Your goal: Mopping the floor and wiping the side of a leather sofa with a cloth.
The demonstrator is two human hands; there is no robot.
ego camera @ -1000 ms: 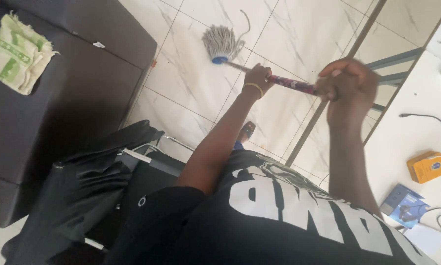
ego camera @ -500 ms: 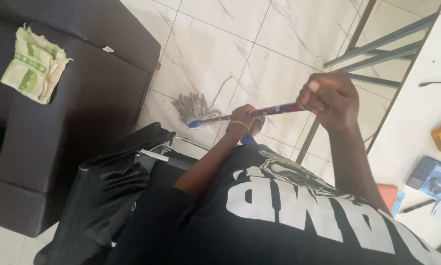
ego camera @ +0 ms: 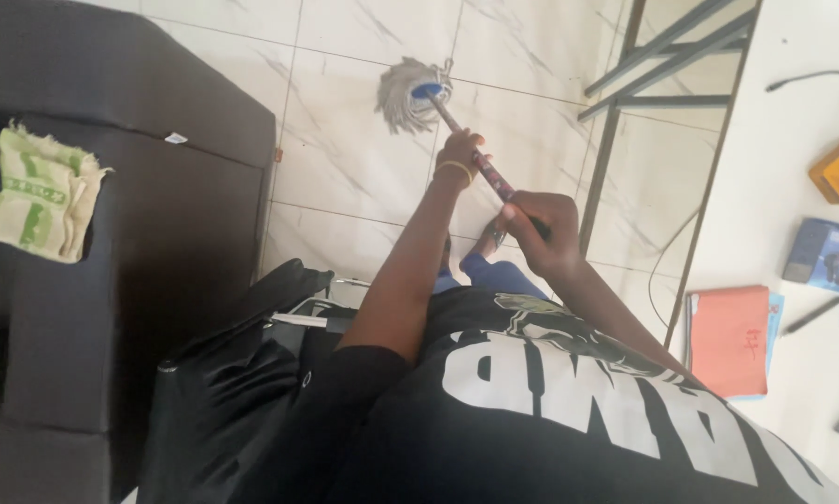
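Note:
I hold a mop with both hands over a white marble-tile floor [ego camera: 345, 159]. Its grey string head [ego camera: 405, 93] with a blue collar rests on the tiles ahead of me. My left hand [ego camera: 459, 152], a yellow band at its wrist, grips the patterned red handle [ego camera: 491, 177] lower down, closer to the head. Higher up the same handle, my right hand [ego camera: 536, 229] is closed around it near my chest. My foot in a sandal [ego camera: 483, 245] shows under the handle.
A dark sofa [ego camera: 130, 233] stands at left with a green-and-cream cloth [ego camera: 39, 191] on its arm. A black bag [ego camera: 233, 373] sits at my left. A white table [ego camera: 793, 215] on a grey metal frame at right carries an orange folder, boxes, a pen and cables.
The mop head moved from near the sofa and bag, close to me, out across the tiles. The handle swung from nearly sideways to pointing away. My right hand dropped lower, closer to my body.

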